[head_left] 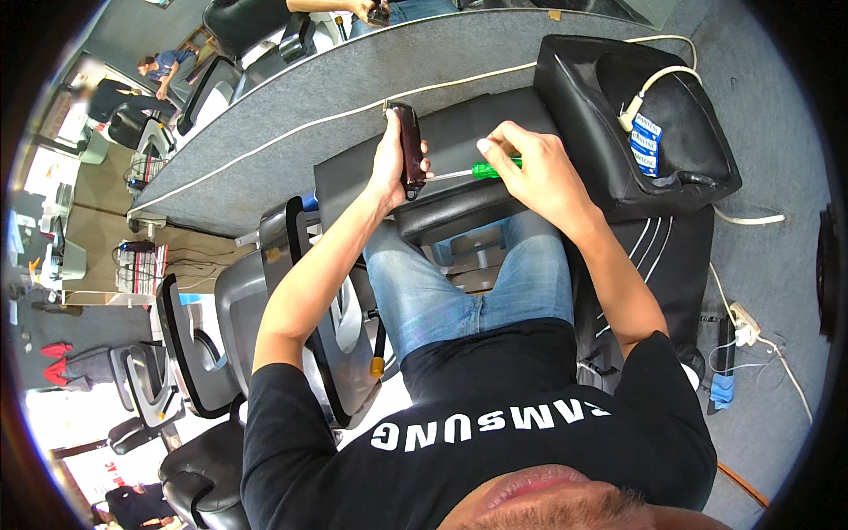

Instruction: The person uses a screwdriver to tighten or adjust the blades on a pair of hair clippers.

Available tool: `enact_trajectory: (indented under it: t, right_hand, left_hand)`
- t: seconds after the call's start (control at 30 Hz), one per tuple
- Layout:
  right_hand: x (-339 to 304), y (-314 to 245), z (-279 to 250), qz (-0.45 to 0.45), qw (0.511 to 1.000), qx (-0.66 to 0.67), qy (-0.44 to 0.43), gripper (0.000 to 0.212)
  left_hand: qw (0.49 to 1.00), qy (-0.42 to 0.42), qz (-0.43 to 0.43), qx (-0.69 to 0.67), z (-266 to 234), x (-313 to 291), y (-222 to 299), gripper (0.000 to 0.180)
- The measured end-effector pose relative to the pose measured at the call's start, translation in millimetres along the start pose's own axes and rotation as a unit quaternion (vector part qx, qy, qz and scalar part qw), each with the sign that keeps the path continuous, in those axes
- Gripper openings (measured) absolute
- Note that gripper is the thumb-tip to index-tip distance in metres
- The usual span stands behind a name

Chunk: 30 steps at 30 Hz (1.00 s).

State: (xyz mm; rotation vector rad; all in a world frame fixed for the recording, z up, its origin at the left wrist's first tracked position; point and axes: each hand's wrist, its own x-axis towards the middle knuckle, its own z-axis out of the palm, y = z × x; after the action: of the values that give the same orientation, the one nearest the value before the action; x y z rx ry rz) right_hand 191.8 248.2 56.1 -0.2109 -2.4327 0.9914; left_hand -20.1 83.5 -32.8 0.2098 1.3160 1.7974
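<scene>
Upright in my left hand (385, 175) is a dark maroon hair clipper (410, 146), with my fingers wrapped around its body. My right hand (545, 181) grips a screwdriver (485, 170) by its green handle. The thin metal shaft points left toward the lower part of the clipper; whether the tip touches it, I cannot tell. Both hands are above a black padded surface (468, 124), in front of my knees.
A black padded block (565, 106) at the right holds blue sachets (646, 146) and a white cable plug (630, 117). Behind runs a mirror with a long white cable (336, 117). Black barber chairs (243, 309) stand at the left. A white power strip (745, 324) lies far right.
</scene>
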Motion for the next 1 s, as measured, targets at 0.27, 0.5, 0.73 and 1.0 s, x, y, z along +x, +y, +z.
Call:
enact_trajectory:
  t: [0.27, 0.5, 0.73, 1.0]
  right_hand:
    - [-16.4, 50.7, -24.7, -0.001, 0.998, -0.034, -0.053, 0.027]
    - [-36.1, 111.7, -20.9, 0.02, 0.994, -0.018, -0.102, 0.033]
    - [-41.4, 129.5, -7.7, 0.069, 0.985, -0.087, -0.134, 0.03]
    - [-34.7, 148.4, 14.9, 0.019, 0.983, -0.161, -0.082, 0.025]
  left_hand:
    - [0.996, 0.038, 0.036, 0.075, 39.7, 37.2, -26.4, 0.064]
    - [0.995, 0.03, 0.016, 0.091, 47.0, 81.7, -52.0, 0.064]
    - [0.993, 0.025, 0.002, 0.113, 45.2, 110.1, -60.2, 0.069]
    - [0.985, 0.023, 0.01, 0.171, 48.4, 133.4, -52.7, 0.073]
